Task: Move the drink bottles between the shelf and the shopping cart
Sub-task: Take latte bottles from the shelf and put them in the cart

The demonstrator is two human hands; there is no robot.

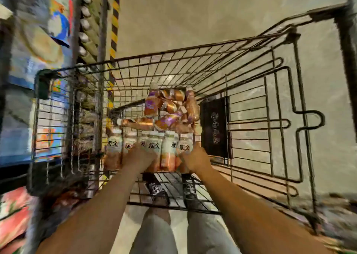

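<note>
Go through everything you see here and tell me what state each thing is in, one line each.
Shopping cart: beside the shelf, partly loaded with bottles.
White-label bottles: standing upright in a row at the near end of the cart.
Purple-and-orange bottles: lying in a loose pile behind the row.
Left hand: on the upright row, fingers around a bottle.
Right hand: gripping the row's right-end bottle.
Shelf: stocked, blurred.
</note>
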